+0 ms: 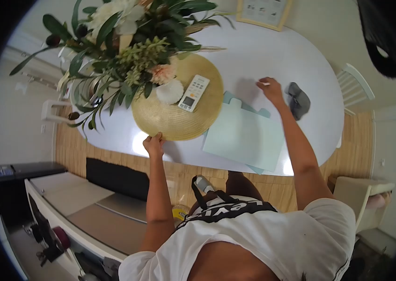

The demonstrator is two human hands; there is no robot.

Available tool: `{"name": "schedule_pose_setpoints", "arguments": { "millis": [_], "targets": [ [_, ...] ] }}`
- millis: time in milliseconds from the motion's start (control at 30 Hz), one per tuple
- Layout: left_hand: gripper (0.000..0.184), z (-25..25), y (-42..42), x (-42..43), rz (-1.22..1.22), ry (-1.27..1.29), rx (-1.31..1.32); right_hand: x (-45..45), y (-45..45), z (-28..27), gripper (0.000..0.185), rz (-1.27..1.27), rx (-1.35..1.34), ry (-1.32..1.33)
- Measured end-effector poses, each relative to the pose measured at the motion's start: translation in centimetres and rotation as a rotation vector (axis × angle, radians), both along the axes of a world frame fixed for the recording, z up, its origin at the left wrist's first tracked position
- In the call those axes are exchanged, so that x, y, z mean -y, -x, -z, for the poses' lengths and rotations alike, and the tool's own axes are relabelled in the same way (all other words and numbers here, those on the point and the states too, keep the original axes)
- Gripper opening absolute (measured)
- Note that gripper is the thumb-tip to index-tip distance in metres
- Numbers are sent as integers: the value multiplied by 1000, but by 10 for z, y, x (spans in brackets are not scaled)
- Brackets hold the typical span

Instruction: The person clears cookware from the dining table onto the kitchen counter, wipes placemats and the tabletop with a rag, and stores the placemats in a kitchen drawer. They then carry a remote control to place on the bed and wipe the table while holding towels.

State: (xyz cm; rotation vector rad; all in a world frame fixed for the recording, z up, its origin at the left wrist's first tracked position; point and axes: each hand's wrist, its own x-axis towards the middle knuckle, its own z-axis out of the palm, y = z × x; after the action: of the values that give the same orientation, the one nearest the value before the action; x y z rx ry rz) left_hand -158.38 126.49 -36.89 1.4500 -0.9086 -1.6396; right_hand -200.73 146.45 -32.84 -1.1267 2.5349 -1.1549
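My left hand pinches the near edge of a round woven straw placemat. On that mat lie a white remote control with a small dark screen and a round, fluffy white ball. My right hand is closed above the white table, fingertips together on a small white thing whose kind I cannot make out. Just right of it sits a crumpled dark grey item, perhaps cloth. Pale green tabbed sheets overlap on the table between my arms.
A large arrangement of leaves and flowers spreads over the table's left side and part of the mat. At the back stands a wood-framed picture. White chairs flank the oval table. A low cabinet stands at lower left.
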Motion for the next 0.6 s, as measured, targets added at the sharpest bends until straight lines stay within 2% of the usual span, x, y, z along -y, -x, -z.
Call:
{"name": "schedule_pose_setpoints", "arguments": {
  "millis": [33,100,133,200,233,300,333,400,433,500,600],
  "targets": [
    [9,6,-2,1,13,45,-67,36,-21,3,31,28,369,62],
    [10,1,1,0,-40,18,-41,93,-41,27,37,66,222,-185],
    [10,1,3,-3,-52,15,-37,108,-53,28,37,54,225,-190],
    [11,0,6,-3,-113,25,-11,130,-71,25,38,25,-102,-288],
    [11,2,2,-5,-115,21,-6,134,-78,21,38,22,-98,-293],
    [11,5,-2,-6,-50,36,-7,145,-82,5,43,27,245,-385],
    [14,2,3,-8,-90,23,11,154,-81,25,43,39,240,-381],
    [21,5,1,-6,-94,-9,-48,172,-66,79,41,93,861,-34],
    [23,8,-1,-4,-85,-30,-39,177,-66,73,41,103,850,-21],
    [24,1,10,-6,-129,-39,-90,178,-76,52,30,262,521,-211],
    [25,2,27,1,-104,-11,-140,177,-76,27,22,245,481,-133]
  ]
}}
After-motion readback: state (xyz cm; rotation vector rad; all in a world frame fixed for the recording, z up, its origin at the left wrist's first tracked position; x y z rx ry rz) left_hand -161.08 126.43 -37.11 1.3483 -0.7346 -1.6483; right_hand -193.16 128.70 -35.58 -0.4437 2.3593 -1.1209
